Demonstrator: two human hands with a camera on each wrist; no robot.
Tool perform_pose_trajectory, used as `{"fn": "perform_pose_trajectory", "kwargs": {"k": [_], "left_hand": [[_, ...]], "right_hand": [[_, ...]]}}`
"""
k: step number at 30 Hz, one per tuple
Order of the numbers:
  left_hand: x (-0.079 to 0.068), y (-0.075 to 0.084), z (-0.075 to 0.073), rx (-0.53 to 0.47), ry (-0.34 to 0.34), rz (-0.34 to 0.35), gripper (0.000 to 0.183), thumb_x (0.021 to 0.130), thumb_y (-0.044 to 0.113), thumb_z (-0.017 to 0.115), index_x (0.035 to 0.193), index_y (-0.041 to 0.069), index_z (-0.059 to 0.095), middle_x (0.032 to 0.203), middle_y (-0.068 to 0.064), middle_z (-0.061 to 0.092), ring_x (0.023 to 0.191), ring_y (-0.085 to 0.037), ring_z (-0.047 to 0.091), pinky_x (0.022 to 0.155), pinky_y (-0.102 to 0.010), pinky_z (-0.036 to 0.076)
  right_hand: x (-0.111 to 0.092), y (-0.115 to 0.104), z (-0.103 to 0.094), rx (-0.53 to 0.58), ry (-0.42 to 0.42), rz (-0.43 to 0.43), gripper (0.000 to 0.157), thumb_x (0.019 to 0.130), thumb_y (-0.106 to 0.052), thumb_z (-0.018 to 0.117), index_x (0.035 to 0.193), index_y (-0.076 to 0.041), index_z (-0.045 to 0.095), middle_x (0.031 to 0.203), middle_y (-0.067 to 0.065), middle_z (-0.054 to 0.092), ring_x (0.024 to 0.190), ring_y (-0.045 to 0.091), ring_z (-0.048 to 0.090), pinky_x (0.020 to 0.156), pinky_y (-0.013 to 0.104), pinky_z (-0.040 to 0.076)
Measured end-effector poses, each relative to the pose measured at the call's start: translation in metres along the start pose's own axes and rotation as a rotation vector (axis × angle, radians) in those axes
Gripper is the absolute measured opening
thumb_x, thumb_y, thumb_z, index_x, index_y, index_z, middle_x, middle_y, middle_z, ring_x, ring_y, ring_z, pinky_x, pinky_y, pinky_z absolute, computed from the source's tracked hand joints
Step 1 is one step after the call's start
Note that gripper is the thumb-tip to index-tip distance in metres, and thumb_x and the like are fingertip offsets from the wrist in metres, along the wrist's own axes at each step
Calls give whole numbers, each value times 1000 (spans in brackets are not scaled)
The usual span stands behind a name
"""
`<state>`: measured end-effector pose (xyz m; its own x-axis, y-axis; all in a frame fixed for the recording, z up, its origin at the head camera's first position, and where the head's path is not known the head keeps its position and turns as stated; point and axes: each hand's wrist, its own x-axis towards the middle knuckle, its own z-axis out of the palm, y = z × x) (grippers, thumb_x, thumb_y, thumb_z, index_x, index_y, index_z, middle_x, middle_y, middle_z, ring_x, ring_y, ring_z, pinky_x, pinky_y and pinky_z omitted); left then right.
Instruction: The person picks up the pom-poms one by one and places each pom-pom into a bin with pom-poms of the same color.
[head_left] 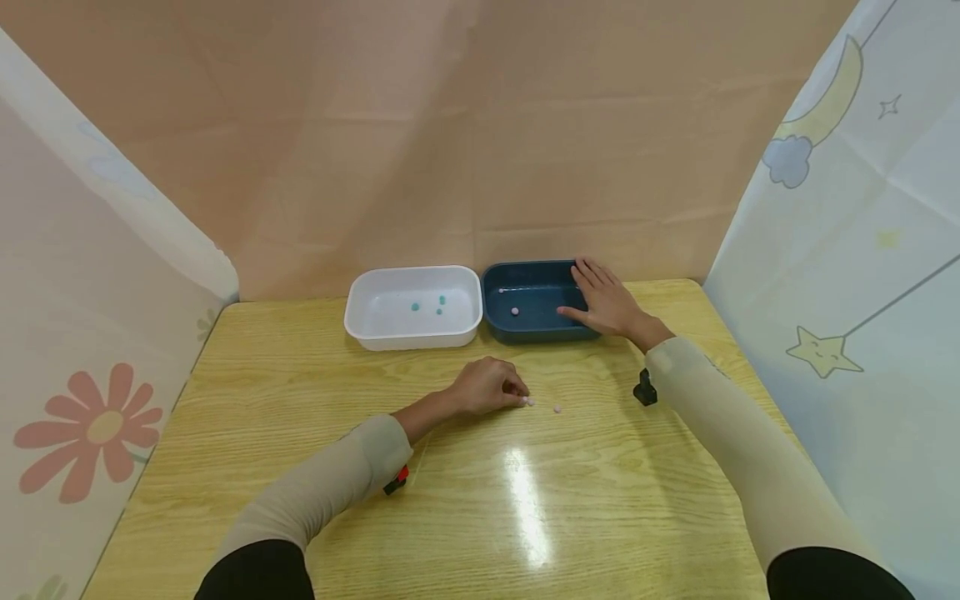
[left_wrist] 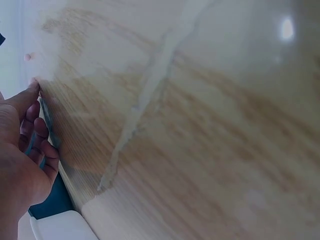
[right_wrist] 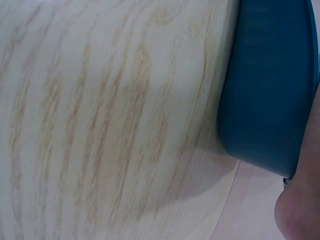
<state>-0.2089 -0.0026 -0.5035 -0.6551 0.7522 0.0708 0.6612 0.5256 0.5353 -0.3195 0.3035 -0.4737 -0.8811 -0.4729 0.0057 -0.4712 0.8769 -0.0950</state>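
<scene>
My left hand (head_left: 483, 387) is low over the table with fingers curled, thumb and fingertip pinching a small pale pink ball (head_left: 530, 402). Just to its right, a second pink ball (head_left: 557, 409) lies on the wood. In the left wrist view the left hand (left_wrist: 25, 155) shows its curled fingers, with a pink ball (left_wrist: 27, 57) beyond the fingertip. My right hand (head_left: 606, 302) spreads its straight fingers over the right end of the dark blue tub (head_left: 540, 335), touching its rim. Inside that tub lie a pink ball (head_left: 514, 311) and a smaller pale piece (head_left: 501, 291).
Left of the blue tub, side by side with it, stands a white tub (head_left: 412, 342) holding several teal bits (head_left: 416, 307). Both tubs sit at the back edge of the wooden table (head_left: 300, 358), before a brown backdrop (head_left: 337, 167). Patterned sheets (head_left: 862, 250) flank both sides.
</scene>
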Motion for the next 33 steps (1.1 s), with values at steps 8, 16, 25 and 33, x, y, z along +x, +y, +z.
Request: {"fn": "perform_pose_trajectory", "kwargs": {"k": [8, 16, 25, 33], "left_hand": [[1, -1, 0, 12, 7, -1, 10, 95, 27, 82, 101, 20, 87, 85, 11, 72, 75, 1, 59, 64, -18, 47], [0, -2, 1, -1, 4, -16, 10, 96, 29, 82, 101, 21, 86, 85, 13, 71, 75, 1, 58, 65, -18, 47], [-1, -2, 1, -42, 41, -27, 10, 94, 29, 83, 100, 21, 86, 87, 12, 73, 78, 2, 60, 67, -19, 49], [-3, -2, -1, -78, 49, -40, 11, 94, 30, 83, 101, 22, 86, 94, 11, 74, 84, -1, 63, 72, -21, 52]], "right_hand": [[1, -1, -1, 0, 5, 2, 99, 104, -59, 56, 165, 8, 16, 176, 26, 5, 164, 41, 4, 131, 56, 6], [1, -1, 0, 4, 6, -1, 100, 104, -61, 54, 165, 9, 16, 175, 26, 5, 163, 41, 4, 131, 55, 6], [0, -1, -1, 8, 11, -2, 100, 104, -60, 56, 165, 9, 17, 175, 26, 6, 163, 42, 4, 131, 55, 5], [0, -1, 0, -4, 5, 0, 100, 104, -60, 56, 165, 9, 16, 175, 26, 6, 163, 42, 4, 131, 56, 7]]}}
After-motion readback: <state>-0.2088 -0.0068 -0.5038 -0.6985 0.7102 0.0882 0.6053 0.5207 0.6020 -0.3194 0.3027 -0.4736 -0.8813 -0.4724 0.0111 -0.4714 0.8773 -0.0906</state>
